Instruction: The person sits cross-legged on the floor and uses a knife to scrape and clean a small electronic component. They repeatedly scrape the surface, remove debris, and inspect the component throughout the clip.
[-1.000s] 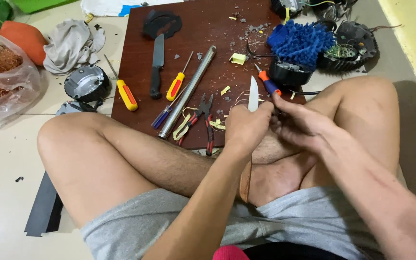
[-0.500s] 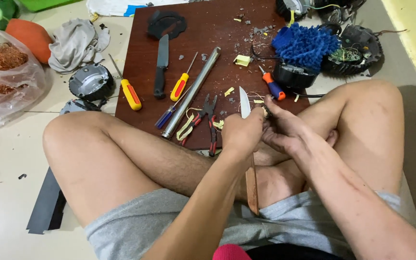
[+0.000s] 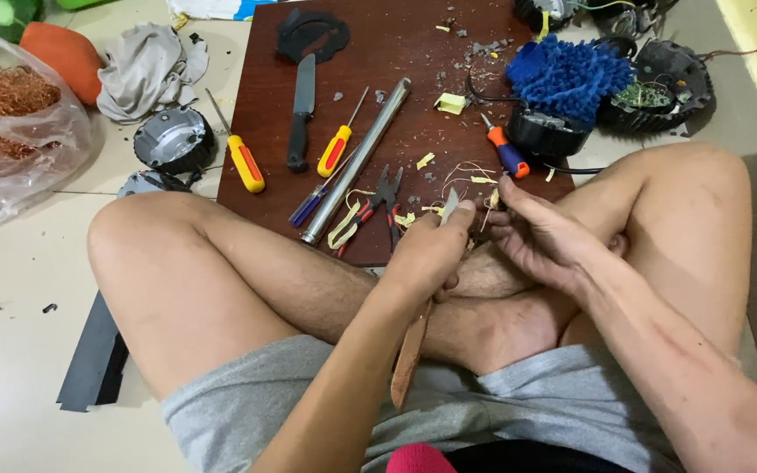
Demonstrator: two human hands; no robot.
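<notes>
The head view looks down on a person sitting cross-legged on a pale tiled floor (image 3: 10,350), with a dark red-brown board (image 3: 413,79) lying in the upper middle of the frame, just past the knees.

At the centre, the left hand (image 3: 427,258) is closed around a knife (image 3: 413,350): its brown wooden handle hangs down below the fist and the short grey blade tip shows above the thumb. Just to the right, the right hand (image 3: 541,236) pinches a small piece with thin pale wires (image 3: 488,200) between its fingertips, close to the blade tip; what the piece is cannot be told. Both hands hover over the crossed shins at the near edge of the board.

On the board lie a black-handled knife (image 3: 301,114), a yellow-and-red screwdriver (image 3: 339,149), a long metal tube (image 3: 357,162), red-handled pliers (image 3: 378,206), an orange-and-blue screwdriver (image 3: 505,151) and scattered scraps of yellowish insulation. At the upper right of the board sits a blue fluffy cloth (image 3: 567,74) with black round housings beside it.

Off the board to the left, on the floor, lie another yellow screwdriver (image 3: 243,159), a round grey motor part (image 3: 173,140), a grey rag (image 3: 146,70) and, at the far upper left, a clear plastic bag of copper wire (image 3: 10,123). A dark flat strip (image 3: 94,359) lies at the lower left.
</notes>
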